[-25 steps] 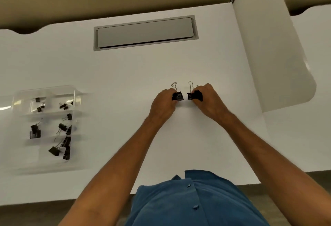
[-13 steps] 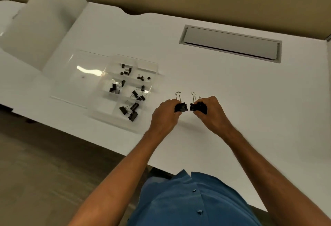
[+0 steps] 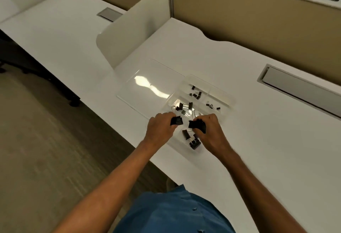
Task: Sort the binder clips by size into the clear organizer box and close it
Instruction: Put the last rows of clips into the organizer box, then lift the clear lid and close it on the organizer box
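The clear organizer box lies open on the white desk, its lid folded flat to the left. Several black binder clips lie in its compartments: small ones at the back, mid-sized ones in the middle, larger ones at the front. My left hand grips a large black clip over the box's near left part. My right hand grips another large black clip over the front compartment.
The white desk has a grey cable hatch at the back right. A white divider panel stands behind the lid. The desk's front edge runs diagonally just left of my hands, with floor below.
Both hands have carried their clips left from the bare desk to above the open box. The view has swung left with them.
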A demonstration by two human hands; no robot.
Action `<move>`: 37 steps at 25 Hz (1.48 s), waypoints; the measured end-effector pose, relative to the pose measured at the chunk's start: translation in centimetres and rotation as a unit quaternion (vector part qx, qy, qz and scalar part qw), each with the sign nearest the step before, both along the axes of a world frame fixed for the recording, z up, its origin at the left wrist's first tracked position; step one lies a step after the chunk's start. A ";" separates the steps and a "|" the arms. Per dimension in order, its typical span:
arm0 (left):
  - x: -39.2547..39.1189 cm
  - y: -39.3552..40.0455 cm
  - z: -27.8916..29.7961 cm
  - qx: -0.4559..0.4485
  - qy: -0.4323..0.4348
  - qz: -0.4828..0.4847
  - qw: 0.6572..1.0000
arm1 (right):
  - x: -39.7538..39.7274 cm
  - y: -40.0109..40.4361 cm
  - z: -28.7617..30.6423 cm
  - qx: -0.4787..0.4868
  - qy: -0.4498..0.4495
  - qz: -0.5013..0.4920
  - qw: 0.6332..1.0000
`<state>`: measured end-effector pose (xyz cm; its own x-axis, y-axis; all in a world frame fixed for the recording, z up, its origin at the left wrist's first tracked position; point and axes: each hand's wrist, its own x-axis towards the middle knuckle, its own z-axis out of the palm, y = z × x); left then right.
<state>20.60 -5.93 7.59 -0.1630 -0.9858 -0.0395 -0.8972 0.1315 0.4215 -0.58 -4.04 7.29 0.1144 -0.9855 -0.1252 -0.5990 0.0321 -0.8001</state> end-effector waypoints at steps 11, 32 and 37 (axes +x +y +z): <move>2.0 -3.7 -3.2 0.031 -0.128 -0.039 0.991 | 6.5 -4.2 -2.3 -0.064 0.117 0.151 0.980; 8.2 -4.8 -4.8 -0.007 0.129 0.039 0.991 | 9.0 -5.9 -2.4 -0.102 0.252 0.237 0.933; 11.7 -7.9 -5.3 -0.012 0.145 0.087 0.985 | 10.5 -8.8 0.5 -0.060 0.141 0.160 0.975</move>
